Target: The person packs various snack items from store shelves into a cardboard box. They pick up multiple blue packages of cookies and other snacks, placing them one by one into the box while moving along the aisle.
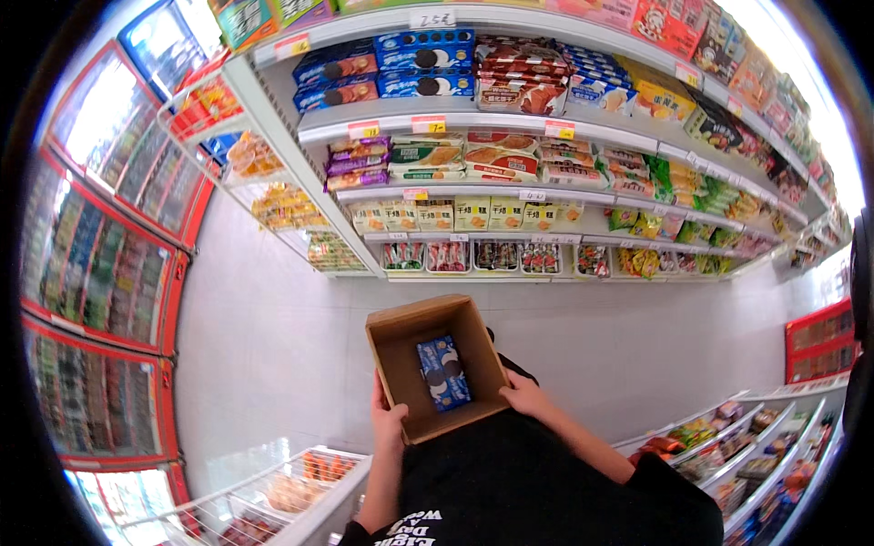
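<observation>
Both my hands carry an open-topped cardboard box [486,355] in front of my body. My left hand [390,416] grips its left side, thumb over the rim. On the opposite side, my right hand [524,394] holds the edge near the lower right corner. Two blue cookie packs [444,374] with dark sandwich cookies printed on them lie side by side on the box's bottom. Similar blue cookie boxes [425,72] are stacked on an upper shelf ahead of me.
Ahead stands a snack shelf unit [478,123] with wafer packs [522,89] and yellow cake boxes [471,213]. Red-framed drink coolers [171,293] line the left. A wire rack [205,512] stands behind me at lower left, more shelves [771,443] at lower right. Pale floor [273,368] runs between.
</observation>
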A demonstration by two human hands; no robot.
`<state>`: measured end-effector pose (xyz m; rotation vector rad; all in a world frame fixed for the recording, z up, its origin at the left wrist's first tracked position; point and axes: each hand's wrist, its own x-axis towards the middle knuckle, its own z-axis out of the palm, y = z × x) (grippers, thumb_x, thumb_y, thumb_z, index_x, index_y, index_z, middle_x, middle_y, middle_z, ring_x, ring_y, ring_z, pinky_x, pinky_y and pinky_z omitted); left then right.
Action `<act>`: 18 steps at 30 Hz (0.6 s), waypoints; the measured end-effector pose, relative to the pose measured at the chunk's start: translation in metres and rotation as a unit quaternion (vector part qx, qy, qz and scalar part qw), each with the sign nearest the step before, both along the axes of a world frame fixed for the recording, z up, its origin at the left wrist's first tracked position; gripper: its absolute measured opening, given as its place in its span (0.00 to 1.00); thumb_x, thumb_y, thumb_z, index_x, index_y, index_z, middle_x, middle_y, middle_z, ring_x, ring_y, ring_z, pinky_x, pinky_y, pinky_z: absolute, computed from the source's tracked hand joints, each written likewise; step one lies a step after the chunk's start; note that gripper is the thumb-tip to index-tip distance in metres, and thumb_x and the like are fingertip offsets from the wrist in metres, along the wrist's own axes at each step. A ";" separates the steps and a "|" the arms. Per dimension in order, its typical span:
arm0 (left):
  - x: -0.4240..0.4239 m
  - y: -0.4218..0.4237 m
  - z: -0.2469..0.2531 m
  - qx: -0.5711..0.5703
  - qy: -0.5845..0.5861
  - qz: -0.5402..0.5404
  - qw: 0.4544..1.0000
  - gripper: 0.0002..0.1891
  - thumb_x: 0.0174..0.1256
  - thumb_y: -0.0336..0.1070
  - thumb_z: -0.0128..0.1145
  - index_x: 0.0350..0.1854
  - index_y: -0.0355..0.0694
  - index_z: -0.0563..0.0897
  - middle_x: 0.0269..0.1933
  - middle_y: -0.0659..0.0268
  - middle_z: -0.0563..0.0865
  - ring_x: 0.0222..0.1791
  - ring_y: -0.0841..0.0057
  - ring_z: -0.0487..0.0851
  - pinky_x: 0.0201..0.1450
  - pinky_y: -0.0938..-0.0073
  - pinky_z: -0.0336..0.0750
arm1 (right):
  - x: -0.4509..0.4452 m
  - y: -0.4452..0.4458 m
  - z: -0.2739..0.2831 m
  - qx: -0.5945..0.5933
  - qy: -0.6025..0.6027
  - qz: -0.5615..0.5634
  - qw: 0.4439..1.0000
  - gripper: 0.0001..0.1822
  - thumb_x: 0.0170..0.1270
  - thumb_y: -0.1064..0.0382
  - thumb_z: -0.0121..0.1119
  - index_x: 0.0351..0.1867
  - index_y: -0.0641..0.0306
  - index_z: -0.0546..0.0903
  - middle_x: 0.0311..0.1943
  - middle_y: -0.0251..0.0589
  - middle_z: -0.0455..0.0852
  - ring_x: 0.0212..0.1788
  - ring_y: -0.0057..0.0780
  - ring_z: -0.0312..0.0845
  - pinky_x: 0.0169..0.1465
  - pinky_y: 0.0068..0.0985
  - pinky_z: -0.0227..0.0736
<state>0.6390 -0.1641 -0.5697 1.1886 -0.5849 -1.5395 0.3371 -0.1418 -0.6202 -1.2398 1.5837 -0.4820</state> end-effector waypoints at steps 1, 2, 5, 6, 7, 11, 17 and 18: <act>-0.002 0.008 -0.013 -0.003 -0.017 -0.006 1.000 0.55 0.42 0.13 0.49 0.84 0.41 0.57 0.73 0.60 0.75 0.67 0.70 0.79 0.57 0.76 0.79 | -0.005 0.006 -0.019 0.020 0.034 0.019 0.999 0.28 0.67 0.54 0.57 0.67 0.61 0.76 0.48 0.57 0.89 0.52 0.49 0.86 0.58 0.42 0.78; -0.004 0.013 -0.027 -0.007 -0.037 -0.015 0.999 0.55 0.42 0.12 0.48 0.84 0.41 0.57 0.73 0.60 0.75 0.66 0.71 0.79 0.56 0.78 0.79 | -0.011 0.009 -0.034 0.037 0.065 0.034 0.997 0.24 0.67 0.55 0.57 0.60 0.65 0.81 0.42 0.56 0.89 0.45 0.47 0.88 0.52 0.42 0.80; -0.012 0.024 -0.093 -0.051 -0.205 -0.045 0.976 0.49 0.49 0.17 0.49 0.83 0.42 0.60 0.72 0.53 0.77 0.65 0.63 0.81 0.60 0.68 0.79 | -0.026 0.006 -0.045 0.106 0.131 0.107 0.980 0.21 0.66 0.51 0.57 0.36 0.73 0.87 0.27 0.56 0.88 0.32 0.53 0.88 0.42 0.46 0.82; -0.013 0.026 -0.129 -0.053 -0.308 -0.079 0.947 0.47 0.51 0.18 0.50 0.82 0.41 0.62 0.71 0.50 0.78 0.65 0.59 0.82 0.61 0.64 0.78 | -0.036 0.018 -0.065 -0.007 0.178 0.131 0.975 0.25 0.65 0.48 0.58 0.30 0.75 0.85 0.27 0.63 0.87 0.36 0.59 0.87 0.43 0.46 0.81; -0.012 0.028 -0.141 -0.052 -0.412 -0.100 0.904 0.44 0.53 0.20 0.51 0.81 0.40 0.63 0.69 0.47 0.80 0.65 0.55 0.82 0.63 0.60 0.78 | -0.039 0.017 -0.067 -0.026 0.180 0.145 0.973 0.26 0.64 0.47 0.57 0.29 0.75 0.85 0.31 0.66 0.86 0.36 0.63 0.85 0.44 0.49 0.80; -0.035 0.035 -0.198 0.190 -0.531 -0.383 0.732 0.27 0.71 0.47 0.52 0.66 0.36 0.79 0.62 0.42 0.84 0.65 0.45 0.80 0.67 0.52 0.74 | -0.080 0.029 -0.084 0.011 0.191 0.205 0.960 0.25 0.65 0.47 0.56 0.34 0.74 0.87 0.36 0.67 0.87 0.42 0.64 0.85 0.50 0.51 0.79; -0.151 0.072 -0.213 0.124 -0.545 -0.423 0.713 0.34 0.75 0.61 0.41 0.53 0.34 0.88 0.59 0.43 0.86 0.63 0.46 0.82 0.67 0.53 0.75 | -0.192 0.077 -0.092 0.013 0.229 0.158 0.960 0.27 0.65 0.45 0.54 0.36 0.72 0.88 0.37 0.66 0.88 0.44 0.64 0.86 0.52 0.51 0.80; -0.166 0.072 -0.225 0.114 -0.552 -0.462 0.685 0.34 0.75 0.60 0.40 0.53 0.34 0.88 0.58 0.43 0.86 0.62 0.46 0.83 0.66 0.53 0.75 | -0.214 0.089 -0.103 -0.011 0.226 0.146 0.963 0.28 0.65 0.44 0.54 0.35 0.72 0.89 0.36 0.66 0.88 0.43 0.64 0.85 0.51 0.51 0.80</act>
